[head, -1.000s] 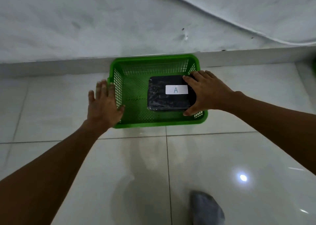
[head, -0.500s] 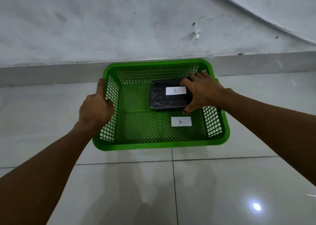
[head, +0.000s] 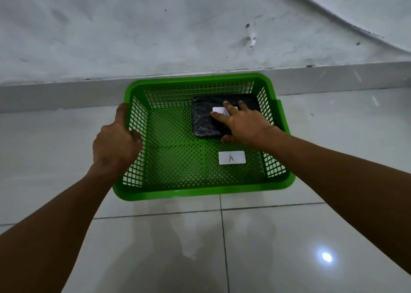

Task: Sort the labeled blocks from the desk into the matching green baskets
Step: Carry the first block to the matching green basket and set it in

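Looks like the A block (head: 205,120) is basically sorted, lying in the far right corner of the basket (head: 200,193) that has its own A tag (head: 232,157), right hand (head: 244,123) resting spread-fingered on it, left hand (head: 115,143) gripping the rim; can't see other blocks.

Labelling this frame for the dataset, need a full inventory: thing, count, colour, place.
basket: 1, green mesh, on the floor against the wall base.
block: 1, black, lying in the basket's far right part, white "A" label on top, partly covered by fingers.
basket label: 1, white, marked "A", on the basket bottom, near right.
floor: white glossy tiles, lamp glare at lower right.
wall: white, scuffed, behind the basket.
left hand: 1, gripping the basket's left wall.
right hand: 1, fingers spread on the block's top.
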The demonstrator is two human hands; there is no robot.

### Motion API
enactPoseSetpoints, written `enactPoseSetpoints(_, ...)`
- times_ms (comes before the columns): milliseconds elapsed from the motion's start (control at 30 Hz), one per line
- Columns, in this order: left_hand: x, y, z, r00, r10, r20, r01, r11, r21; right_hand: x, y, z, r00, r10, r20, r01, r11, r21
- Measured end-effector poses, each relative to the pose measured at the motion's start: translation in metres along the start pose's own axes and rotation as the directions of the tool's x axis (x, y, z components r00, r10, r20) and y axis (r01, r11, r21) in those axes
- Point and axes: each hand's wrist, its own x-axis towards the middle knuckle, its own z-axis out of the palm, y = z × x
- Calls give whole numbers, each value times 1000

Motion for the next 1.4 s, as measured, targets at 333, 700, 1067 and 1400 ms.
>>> enactPoseSetpoints(333,0,-3,2,1000,13,-11,-13,1000,21,4,0,-6,999,5,43,-7,999,45)
enactPoseSetpoints(700,4,-9,5,999,32,1,-32,995,90,0,0,-4,1000,-9,-3,9,1000,-15)
enactPoseSetpoints(1067,1,4,-15,999,26,41,-38,936,350,-32,9,-32,989,-55,-138,57,998,9)
enactPoseSetpoints(1400,-48,79,-178,947,233,220,-271,949,164,-162,4,-179,999,-33,-32,37,989,143)
